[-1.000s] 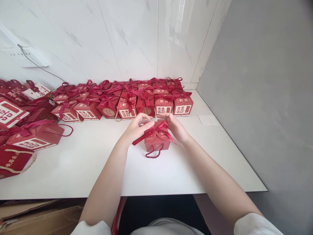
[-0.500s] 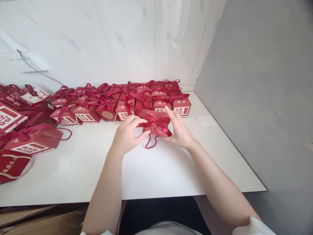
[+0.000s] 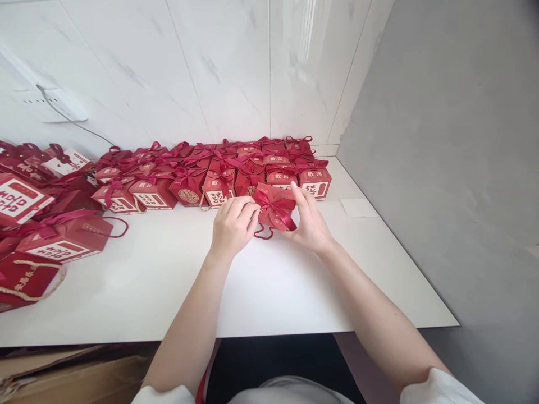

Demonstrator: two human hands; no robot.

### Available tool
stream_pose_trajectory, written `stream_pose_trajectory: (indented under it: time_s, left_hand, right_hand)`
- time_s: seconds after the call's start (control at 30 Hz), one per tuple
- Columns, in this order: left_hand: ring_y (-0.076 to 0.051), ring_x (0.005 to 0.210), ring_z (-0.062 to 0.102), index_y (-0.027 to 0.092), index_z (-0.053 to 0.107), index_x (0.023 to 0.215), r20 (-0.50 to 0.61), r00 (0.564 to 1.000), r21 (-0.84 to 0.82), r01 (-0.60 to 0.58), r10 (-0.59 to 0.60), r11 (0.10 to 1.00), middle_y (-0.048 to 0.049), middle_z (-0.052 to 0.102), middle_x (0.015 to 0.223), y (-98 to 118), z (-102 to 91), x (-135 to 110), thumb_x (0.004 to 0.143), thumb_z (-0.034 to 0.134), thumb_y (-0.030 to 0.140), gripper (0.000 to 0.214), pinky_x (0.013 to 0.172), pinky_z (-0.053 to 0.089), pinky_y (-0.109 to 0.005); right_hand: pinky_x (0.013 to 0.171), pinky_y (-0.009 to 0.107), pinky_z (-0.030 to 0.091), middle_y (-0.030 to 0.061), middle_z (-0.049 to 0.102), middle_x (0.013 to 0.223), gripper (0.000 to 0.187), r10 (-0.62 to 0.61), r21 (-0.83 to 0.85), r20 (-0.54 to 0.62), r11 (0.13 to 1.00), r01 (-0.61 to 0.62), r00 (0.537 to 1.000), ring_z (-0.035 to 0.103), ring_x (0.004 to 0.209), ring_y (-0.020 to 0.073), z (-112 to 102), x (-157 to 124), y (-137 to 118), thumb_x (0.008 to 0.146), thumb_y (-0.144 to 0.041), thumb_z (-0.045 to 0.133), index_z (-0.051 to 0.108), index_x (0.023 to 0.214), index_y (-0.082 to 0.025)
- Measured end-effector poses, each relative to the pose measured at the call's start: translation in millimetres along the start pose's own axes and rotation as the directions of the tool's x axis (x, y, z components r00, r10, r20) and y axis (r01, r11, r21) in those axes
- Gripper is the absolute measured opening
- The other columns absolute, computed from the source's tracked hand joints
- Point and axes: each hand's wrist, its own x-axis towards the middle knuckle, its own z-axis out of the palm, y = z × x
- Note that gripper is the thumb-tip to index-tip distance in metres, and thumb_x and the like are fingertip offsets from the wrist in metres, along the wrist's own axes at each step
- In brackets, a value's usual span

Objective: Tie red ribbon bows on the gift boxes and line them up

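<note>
Snugly, the red box (image 3: 278,201) sits in the right hand (image 3: 312,229).

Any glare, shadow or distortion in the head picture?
Head view throughout: a pale glare streak on the tiled wall; soft, faint shadow on the white table; boxes at the left edge look stretched; small print on the held box too blurred to read.

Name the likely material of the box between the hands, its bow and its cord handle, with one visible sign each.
Box: probably thin card, fairly matt, judging by its flat faces and straight edges.
Bow: likely satin ribbon, given its glossy highlights.
Cord handle: apparently textile, since it curves loosely; finish unclear.
</note>
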Motion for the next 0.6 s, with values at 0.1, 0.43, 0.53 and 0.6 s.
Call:
stream_pose_trajectory:
  time_s: [0.1,0.43,0.53,0.6]
  left_hand:
    - [-0.022,0.092,0.059,0.020,0.063,0.095,0.028,0.996,-0.147,0.087,-0.084,0.985,-0.0095,0.065,0.097,12.0,2.2,-0.4,0.096,0.047,0.028,0.017,0.087,0.045,-0.035]
    - [-0.009,0.043,0.039,0.018,0.055,0.063,0.495,0.696,-0.548,0.714,-0.520,0.435,0.0042,0.047,0.047,28.5,4.9,1.1,0.081,0.067,0.058,0.046,0.047,0.029,-0.025]
    - [-0.008,0.045,0.036,0.018,0.060,0.061,0.548,0.677,-0.525,0.736,-0.492,0.427,0.0045,0.043,0.048,24.5,1.3,2.5,0.077,0.073,0.056,0.044,0.048,0.026,-0.025]
    - [-0.008,0.045,0.030,0.018,0.059,0.062,0.562,0.675,-0.554,0.736,-0.478,0.389,0.0055,0.038,0.048,20.9,-1.6,3.2,0.079,0.071,0.055,0.042,0.048,0.022,-0.026]
  right_hand:
    - [0.099,0.052,0.051,0.0153,0.039,0.148,0.108,0.011,-0.015,-0.022,1.000,-0.011,1.000,0.046,0.132,0.0345,0.3,-0.2,0.9,0.082,-0.042,0.072,-0.003,0.160,-0.033]
    - [0.106,0.057,0.044,0.0156,0.041,0.147,0.109,0.041,-0.013,-0.116,0.999,-0.042,0.992,0.045,0.132,0.0357,-0.2,2.7,1.9,0.081,-0.046,0.072,-0.003,0.159,-0.033]
    - [0.104,0.056,0.045,0.0159,0.040,0.148,0.107,0.054,0.004,-0.110,0.999,-0.054,0.992,0.044,0.133,0.0363,-1.8,2.5,0.5,0.082,-0.049,0.071,0.000,0.159,-0.033]
    - [0.104,0.055,0.046,0.0161,0.041,0.147,0.107,0.052,0.013,-0.115,0.999,-0.051,0.992,0.044,0.133,0.0359,-2.7,2.8,0.9,0.082,-0.050,0.071,0.001,0.160,-0.033]
